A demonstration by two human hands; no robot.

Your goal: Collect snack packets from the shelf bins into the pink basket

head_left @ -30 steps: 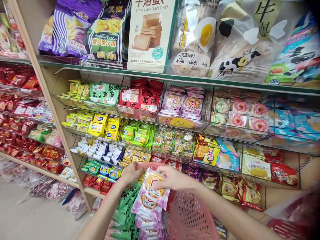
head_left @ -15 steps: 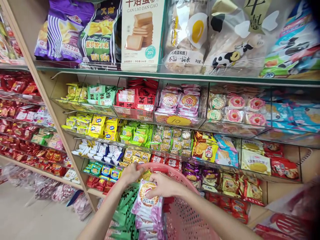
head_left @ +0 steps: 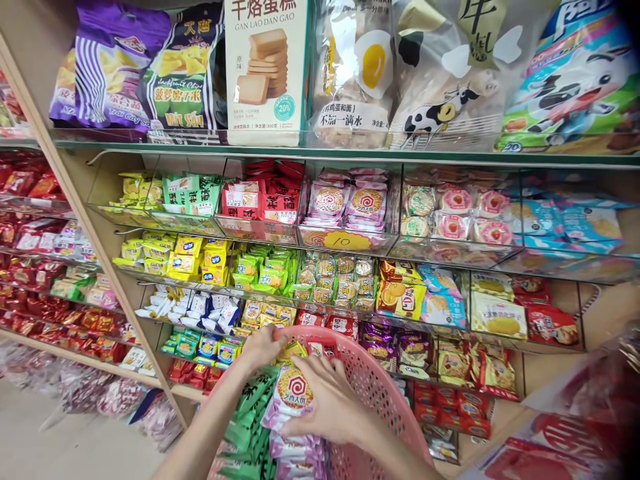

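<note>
My left hand (head_left: 264,348) is closed on the far left rim of a pink perforated plastic basket (head_left: 387,407). My right hand (head_left: 330,400) reaches inside the basket, thumb and fingers bent round a pink-and-white biscuit packet (head_left: 290,393) with a red spiral on its label. More such packets (head_left: 297,448) lie in a row beneath that hand. Green packets (head_left: 245,417) fill the basket's left side. A yellow packet (head_left: 294,349) and a red-and-white one (head_left: 321,349) show near the far rim.
Beyond the basket stand shelves of snacks in clear bins, among them matching pink biscuit packets (head_left: 347,200) above a yellow price tag (head_left: 343,240). Large snack bags and a biscuit box (head_left: 265,73) line the top shelf. Plastic bags (head_left: 120,393) lie on the floor at left.
My right hand has shifted slightly right and down on the packet, its thumb moving off the label toward the packet's lower edge. My left hand stays on the rim. The view has moved slightly right.
</note>
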